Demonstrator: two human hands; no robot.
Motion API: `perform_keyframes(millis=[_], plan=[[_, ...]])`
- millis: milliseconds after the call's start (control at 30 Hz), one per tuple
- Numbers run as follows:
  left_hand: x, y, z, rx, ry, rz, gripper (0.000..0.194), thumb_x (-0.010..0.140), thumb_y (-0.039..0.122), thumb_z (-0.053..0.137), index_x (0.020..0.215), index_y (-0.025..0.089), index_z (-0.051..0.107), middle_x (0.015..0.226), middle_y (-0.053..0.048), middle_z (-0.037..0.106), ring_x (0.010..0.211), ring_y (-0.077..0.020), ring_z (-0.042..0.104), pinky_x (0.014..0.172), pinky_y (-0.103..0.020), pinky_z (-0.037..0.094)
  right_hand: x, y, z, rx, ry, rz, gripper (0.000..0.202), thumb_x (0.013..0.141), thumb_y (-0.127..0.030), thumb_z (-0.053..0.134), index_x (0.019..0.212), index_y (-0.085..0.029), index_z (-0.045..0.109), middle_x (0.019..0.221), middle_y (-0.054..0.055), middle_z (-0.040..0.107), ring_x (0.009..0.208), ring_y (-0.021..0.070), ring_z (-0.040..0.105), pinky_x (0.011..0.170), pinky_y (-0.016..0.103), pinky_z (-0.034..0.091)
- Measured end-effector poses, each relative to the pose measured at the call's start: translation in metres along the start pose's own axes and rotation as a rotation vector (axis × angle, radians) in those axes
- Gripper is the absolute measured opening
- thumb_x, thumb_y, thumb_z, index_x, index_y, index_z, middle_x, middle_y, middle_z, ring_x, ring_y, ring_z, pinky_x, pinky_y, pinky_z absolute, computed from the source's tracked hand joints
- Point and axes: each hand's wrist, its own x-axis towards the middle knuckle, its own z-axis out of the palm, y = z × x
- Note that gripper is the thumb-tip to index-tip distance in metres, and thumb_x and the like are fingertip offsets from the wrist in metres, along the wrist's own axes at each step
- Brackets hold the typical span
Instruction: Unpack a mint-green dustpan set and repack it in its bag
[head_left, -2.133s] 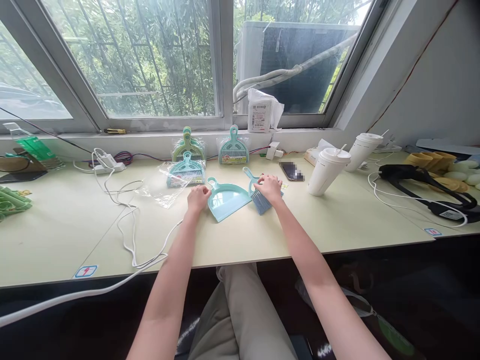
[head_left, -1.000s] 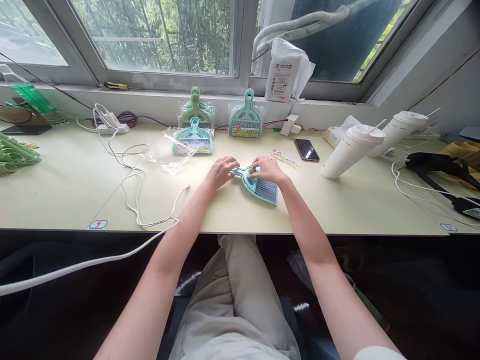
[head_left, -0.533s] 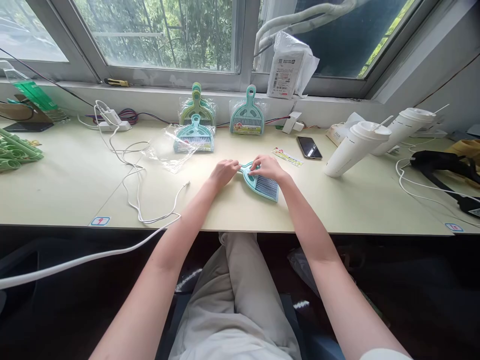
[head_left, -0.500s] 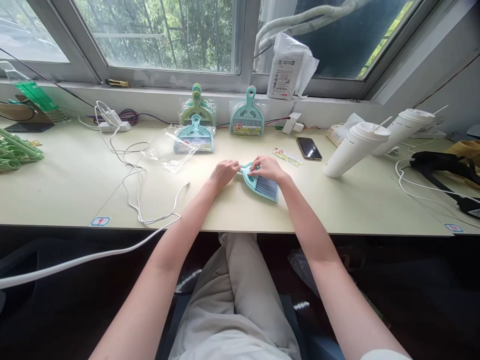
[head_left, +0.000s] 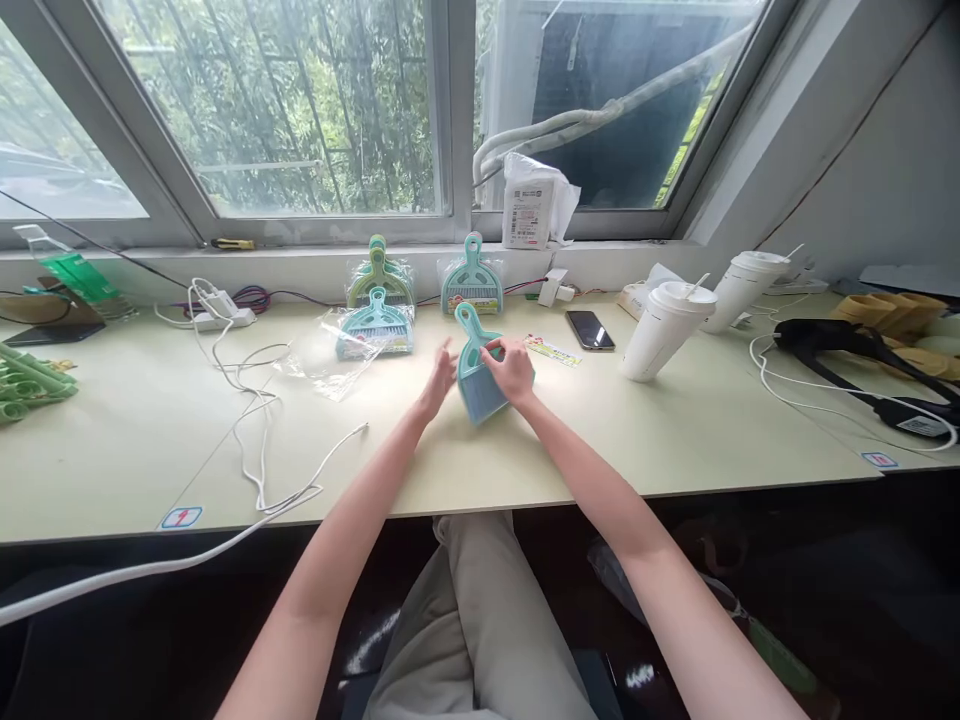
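Observation:
A teal dustpan-and-brush set (head_left: 478, 385) stands tilted over the middle of the table, handle up and bristles down. My right hand (head_left: 510, 368) pinches it at its right side. Just left of the set, my left hand (head_left: 442, 375) has its fingers apart and holds nothing. Behind the hands are a wrapped teal set (head_left: 375, 325), wrapped green sets (head_left: 380, 272) and another wrapped teal set (head_left: 472, 280) against the wall. A printed label strip (head_left: 553, 350) lies to the right of my right hand.
Crumpled clear plastic (head_left: 330, 362) and white cables (head_left: 262, 440) lie on the left of the table (head_left: 420, 480). Rightward are a phone (head_left: 590, 330), two white cups (head_left: 664, 335) and a black strap (head_left: 847, 365). A green bottle (head_left: 75, 275) leans far left.
The dustpan set has turned from lying slanted to handle up. My left hand has let go of its handle and opened; my right hand still holds it. The view has tilted up.

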Motion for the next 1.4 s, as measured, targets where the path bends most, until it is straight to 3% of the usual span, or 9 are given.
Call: perform_keyframes(millis=[100, 233, 333, 533, 800, 933, 1067, 1267, 1400], plan=[[0.001, -0.006, 0.005, -0.239, -0.126, -0.19, 0.059, 0.08, 0.043, 0.065, 0.132, 0.024, 0.044, 0.116, -0.008, 0.062, 0.104, -0.0234, 0.061, 0.085, -0.035, 0.05, 0.01, 0.017, 0.001, 0.081, 0.032, -0.003, 0.044, 0.097, -0.037, 0.028, 0.108, -0.019, 0.067, 0.107, 0.009, 0.068, 0.101, 0.0204, 0.06, 0.09, 0.03, 0.043], [0.008, -0.017, -0.011, -0.403, 0.079, -0.267, 0.058, 0.073, 0.028, 0.074, 0.125, 0.023, 0.05, 0.108, -0.006, 0.064, 0.095, -0.0184, 0.064, 0.081, -0.031, 0.053, 0.024, 0.067, -0.008, -0.063, 0.172, 0.187, 0.046, 0.096, -0.028, 0.027, 0.128, -0.01, 0.055, 0.133, 0.018, 0.055, 0.126, 0.0247, 0.047, 0.103, 0.039, 0.034], [0.014, -0.022, -0.027, -0.557, 0.158, -0.294, 0.041, 0.078, 0.031, 0.07, 0.116, 0.021, 0.057, 0.101, -0.006, 0.067, 0.09, -0.0169, 0.066, 0.081, -0.03, 0.055, 0.025, 0.089, -0.01, -0.163, -0.112, 0.188, 0.046, 0.093, -0.031, 0.046, 0.131, -0.006, 0.052, 0.141, 0.021, 0.048, 0.133, 0.0274, 0.041, 0.107, 0.04, 0.029], [0.018, -0.024, -0.041, -0.723, 0.29, -0.313, 0.04, 0.078, 0.015, 0.068, 0.117, 0.02, 0.058, 0.096, -0.004, 0.069, 0.091, -0.0151, 0.067, 0.088, -0.027, 0.055, 0.01, 0.051, 0.009, 0.13, -0.495, -0.169, 0.035, 0.097, -0.036, 0.039, 0.11, -0.021, 0.068, 0.124, 0.007, 0.066, 0.114, 0.0178, 0.059, 0.098, 0.028, 0.04], [0.02, -0.021, -0.044, -0.772, 0.436, -0.271, 0.035, 0.084, 0.013, 0.055, 0.118, 0.022, 0.058, 0.106, -0.004, 0.069, 0.103, -0.0151, 0.065, 0.089, -0.026, 0.055, -0.002, 0.025, 0.032, -0.101, -0.43, -0.089, 0.079, 0.09, -0.056, 0.046, 0.149, -0.01, 0.023, 0.157, 0.022, 0.016, 0.148, 0.0304, 0.009, 0.116, 0.055, 0.005], [0.02, -0.022, -0.047, -0.773, 0.47, -0.332, 0.037, 0.085, 0.011, 0.051, 0.119, 0.022, 0.057, 0.102, -0.004, 0.069, 0.1, -0.0153, 0.066, 0.085, -0.027, 0.057, -0.003, 0.027, 0.03, -0.086, -0.53, -0.164, 0.053, 0.094, -0.045, 0.045, 0.139, -0.018, 0.046, 0.153, 0.015, 0.033, 0.145, 0.0264, 0.024, 0.115, 0.047, 0.017], [0.02, -0.021, -0.047, -0.777, 0.466, -0.338, 0.039, 0.083, 0.01, 0.051, 0.12, 0.023, 0.056, 0.102, -0.003, 0.068, 0.095, -0.0141, 0.066, 0.082, -0.027, 0.057, 0.011, 0.035, 0.019, 0.185, -0.411, -0.02, 0.036, 0.091, -0.046, 0.049, 0.111, -0.023, 0.068, 0.116, 0.005, 0.069, 0.112, 0.0215, 0.061, 0.094, 0.03, 0.045], [0.018, -0.024, -0.037, -0.795, 0.413, -0.386, 0.042, 0.076, 0.007, 0.06, 0.116, 0.02, 0.056, 0.09, -0.003, 0.067, 0.079, -0.0125, 0.066, 0.07, -0.023, 0.057, 0.035, 0.051, -0.013, 0.661, 0.4, 0.357, 0.066, 0.096, -0.053, 0.013, 0.138, -0.015, 0.045, 0.13, 0.013, 0.059, 0.116, 0.02, 0.059, 0.098, 0.037, 0.045], [0.014, -0.023, -0.028, -0.753, 0.245, -0.425, 0.031, 0.076, 0.015, 0.066, 0.106, 0.016, 0.059, 0.088, -0.004, 0.067, 0.069, -0.0111, 0.064, 0.06, -0.02, 0.054, 0.015, 0.025, -0.006, 0.373, 0.207, 0.031, 0.063, 0.095, -0.057, 0.014, 0.149, -0.027, 0.028, 0.15, 0.007, 0.04, 0.141, 0.0231, 0.033, 0.116, 0.053, 0.016]])
